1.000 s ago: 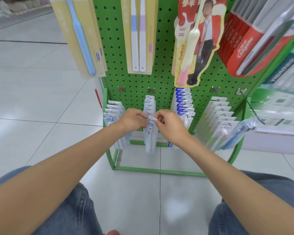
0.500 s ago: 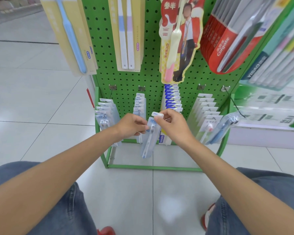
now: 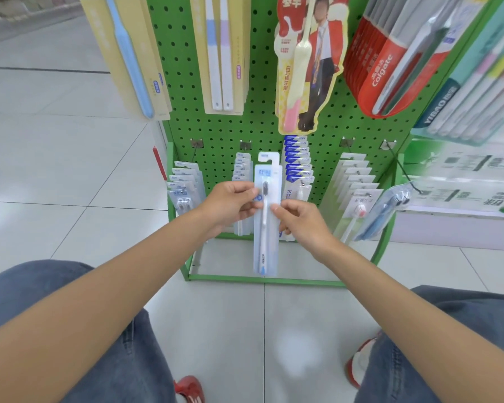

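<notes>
now left hand [image 3: 230, 206] and right hand [image 3: 301, 225] both pinch the upright toothbrush pack [image 3: 266, 222].

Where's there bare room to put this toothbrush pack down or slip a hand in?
Bare tiles lie inside the rack's green base frame, under the hanging packs, and between your knees. The rightmost hook carries one pack only. The other four rows are crowded.

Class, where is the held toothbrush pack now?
Head view, centre: toothbrush pack held upright between left hand and right hand, before the green rack.
</notes>
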Tool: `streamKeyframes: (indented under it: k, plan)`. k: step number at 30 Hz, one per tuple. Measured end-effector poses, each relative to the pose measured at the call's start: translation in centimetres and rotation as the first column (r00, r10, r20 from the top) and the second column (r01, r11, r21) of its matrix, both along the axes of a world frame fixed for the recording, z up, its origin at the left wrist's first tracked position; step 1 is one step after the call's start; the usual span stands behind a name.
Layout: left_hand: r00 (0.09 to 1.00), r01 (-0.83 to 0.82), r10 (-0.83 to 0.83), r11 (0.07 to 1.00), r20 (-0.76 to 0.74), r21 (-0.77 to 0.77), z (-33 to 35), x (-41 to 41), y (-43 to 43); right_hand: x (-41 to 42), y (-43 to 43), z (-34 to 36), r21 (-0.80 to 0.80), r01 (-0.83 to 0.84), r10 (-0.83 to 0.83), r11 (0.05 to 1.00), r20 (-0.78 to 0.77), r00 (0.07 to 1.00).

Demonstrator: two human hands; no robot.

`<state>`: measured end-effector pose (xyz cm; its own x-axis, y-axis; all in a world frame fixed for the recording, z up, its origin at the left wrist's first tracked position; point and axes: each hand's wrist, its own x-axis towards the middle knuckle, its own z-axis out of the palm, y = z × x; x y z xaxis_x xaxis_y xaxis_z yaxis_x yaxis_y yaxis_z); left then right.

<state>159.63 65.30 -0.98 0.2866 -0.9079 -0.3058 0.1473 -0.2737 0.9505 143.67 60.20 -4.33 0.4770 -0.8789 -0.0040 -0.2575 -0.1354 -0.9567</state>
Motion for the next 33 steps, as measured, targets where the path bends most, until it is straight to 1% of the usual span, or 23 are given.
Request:
streamKeyframes:
  k: [5, 7, 9, 11, 13, 15, 19, 21, 22, 24, 26, 28, 30, 32, 33]
  plan:
    - [0.981, -0.136, 0.133, 0.991, -0.139, -0.009, 0.6, -0.3, 0.0, -0.8, 1.1, -2.1, 0.045, -0.128, 0.132, 0.991, -0.124, 0.983]
    - [0.965, -0.186, 0.182, 0.983, -0.188, -0.002, 0.6, -0.1, 0.0, -1.3, 1.7, -3.3, 0.089, -0.164, 0.177, 0.982, -0.177, 0.968]
    - [0.952, -0.230, 0.225, 0.973, -0.205, -0.001, 0.8, 0.1, 0.0, -1.8, 2.3, -4.3, 0.152, -0.207, 0.237, 0.966, -0.219, 0.946]
    - [0.941, -0.264, 0.257, 0.965, -0.222, -0.001, 1.1, 0.4, 0.0, -2.3, 3.0, -5.0, 0.210, -0.269, 0.314, 0.940, -0.229, 0.921]
    - [0.929, -0.284, 0.276, 0.959, -0.248, 0.001, 1.5, 0.6, 0.1, -2.7, 3.5, -5.6, 0.234, -0.317, 0.370, 0.919, -0.236, 0.898]
    - [0.924, -0.288, 0.278, 0.958, -0.264, 0.000, 1.6, 0.6, 0.0, -3.0, 3.9, -5.9, 0.220, -0.329, 0.378, 0.918, -0.238, 0.895]
    - [0.939, -0.257, 0.244, 0.966, -0.243, -0.023, 1.5, 0.0, 0.0, -3.2, 4.2, -5.2, 0.213, -0.299, 0.338, 0.930, -0.181, 0.924]
    - [0.943, -0.240, 0.223, 0.970, -0.247, -0.042, 1.8, -0.6, 0.1, -3.3, 4.3, -5.0, 0.207, -0.293, 0.333, 0.933, -0.194, 0.923]
    - [0.950, -0.228, 0.210, 0.972, -0.233, -0.054, 2.1, -0.9, 0.2, -3.3, 4.4, -5.2, 0.189, -0.293, 0.330, 0.937, -0.215, 0.919]
    - [0.972, -0.188, 0.176, 0.980, -0.155, -0.065, 2.7, -1.5, 0.3, -3.3, 4.6, -5.5, 0.136, -0.287, 0.314, 0.948, -0.264, 0.912]
    - [0.993, -0.118, 0.116, 0.991, -0.033, -0.065, 2.6, -1.7, 0.2, -3.2, 4.8, -5.5, 0.078, -0.272, 0.283, 0.959, -0.285, 0.916]
    - [0.993, -0.048, 0.053, 0.997, 0.101, -0.058, 2.1, -1.7, 0.3, -3.0, 5.0, -5.3, 0.043, -0.275, 0.275, 0.960, -0.293, 0.916]
    - [0.980, -0.033, 0.046, 0.997, 0.191, -0.070, 1.7, -1.7, 0.3, -3.0, 5.1, -5.2, 0.005, -0.308, 0.292, 0.951, -0.336, 0.895]
    - [0.976, -0.045, 0.059, 0.997, 0.209, -0.070, 1.4, -1.7, 0.4, -3.1, 5.0, -5.4, -0.031, -0.330, 0.294, 0.944, -0.381, 0.877]
    - [0.980, -0.048, 0.060, 0.997, 0.192, -0.063, 1.2, -1.7, 0.2, -3.0, 5.0, -5.4, -0.019, -0.322, 0.294, 0.946, -0.365, 0.884]
